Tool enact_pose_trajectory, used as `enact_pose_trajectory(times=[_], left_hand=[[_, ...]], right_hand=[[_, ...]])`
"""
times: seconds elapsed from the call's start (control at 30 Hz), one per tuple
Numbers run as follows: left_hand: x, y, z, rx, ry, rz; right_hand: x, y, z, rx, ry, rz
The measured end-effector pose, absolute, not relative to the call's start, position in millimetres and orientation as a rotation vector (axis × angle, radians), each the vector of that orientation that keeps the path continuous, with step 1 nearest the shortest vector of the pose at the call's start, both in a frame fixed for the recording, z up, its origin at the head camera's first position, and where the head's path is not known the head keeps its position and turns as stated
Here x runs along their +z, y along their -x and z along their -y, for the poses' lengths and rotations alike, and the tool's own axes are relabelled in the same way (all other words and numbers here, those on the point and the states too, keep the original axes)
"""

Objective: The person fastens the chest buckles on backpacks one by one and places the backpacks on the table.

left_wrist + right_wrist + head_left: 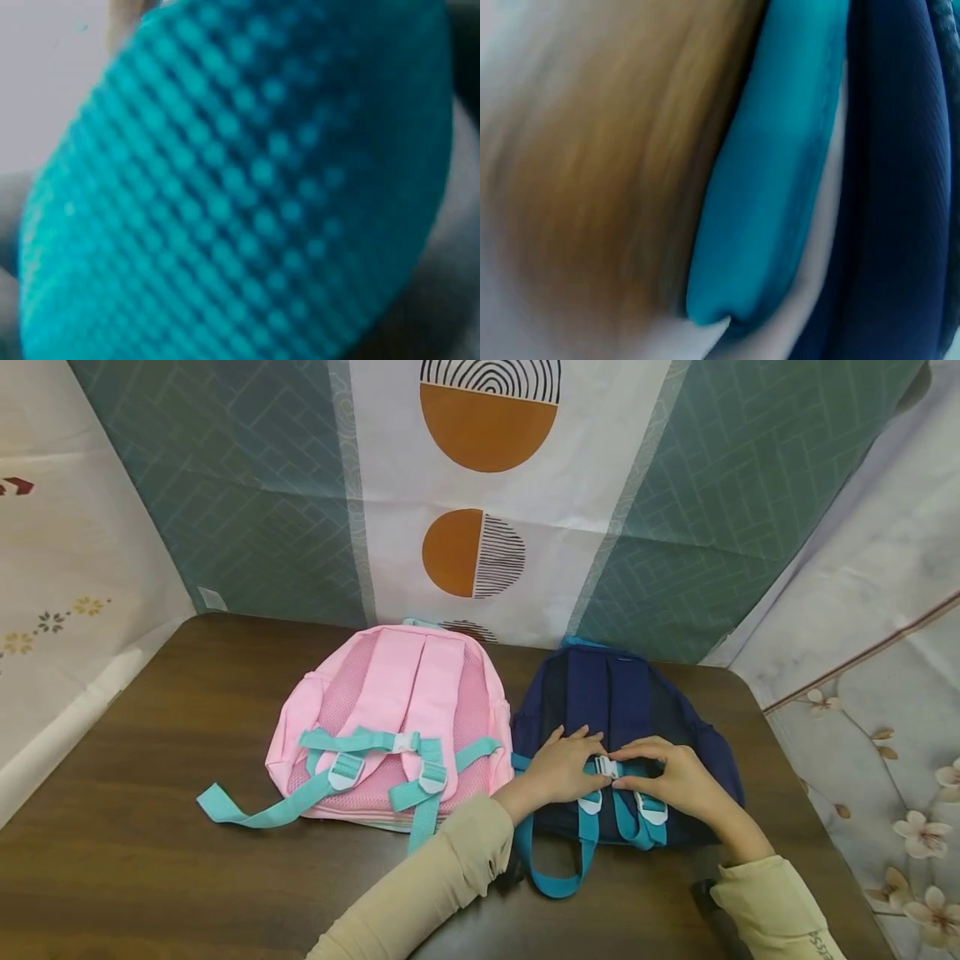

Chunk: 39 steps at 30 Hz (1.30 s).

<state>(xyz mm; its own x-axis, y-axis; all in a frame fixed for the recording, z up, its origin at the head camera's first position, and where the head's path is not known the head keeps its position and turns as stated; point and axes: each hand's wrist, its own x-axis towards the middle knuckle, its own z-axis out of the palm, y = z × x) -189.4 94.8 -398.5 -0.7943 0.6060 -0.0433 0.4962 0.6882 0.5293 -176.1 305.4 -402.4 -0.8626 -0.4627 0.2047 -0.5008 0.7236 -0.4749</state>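
Note:
A navy backpack (628, 689) lies on the table with its shoulder straps facing up. Across those straps runs a teal strap joined by a white buckle (607, 767). From the left, my left hand (564, 767) pinches the buckle between thumb and index finger, its other fingers spread over the backpack. My right hand (671, 774) pinches the buckle's right end, also with thumb and index finger. Teal webbing (225, 187) fills most of the left wrist view, hiding the hand's work. The right wrist view shows a teal strap (769, 157) beside navy fabric (900, 180), blurred.
To the left lies a pink backpack (393, 693), its teal straps joined by a white buckle (403, 742) and trailing onto the brown table (135, 860). A teal strap loop (557, 887) hangs below the navy one. Patterned cloth (262, 485) hangs behind the table.

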Motion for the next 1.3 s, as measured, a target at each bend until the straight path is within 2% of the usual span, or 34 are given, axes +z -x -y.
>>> enact_pose_trajectory(times=[0.53, 0.73, 0.97, 1.3], left_hand=[[-394, 200, -76, 0.923, -0.904, -2.498], [-395, 200, -73, 1.077, -0.947, -2.487], [-388, 197, -73, 1.217, -0.952, -2.480], [-386, 200, -73, 1.264, -0.997, -2.443]], right_hand=[[-396, 183, -304, 1.298, -0.567, 2.979], [-393, 178, -311, 1.228, -0.582, 2.940], [-384, 171, -315, 1.051, -0.737, 2.804], [-375, 163, -312, 0.772, -0.798, 2.721]])
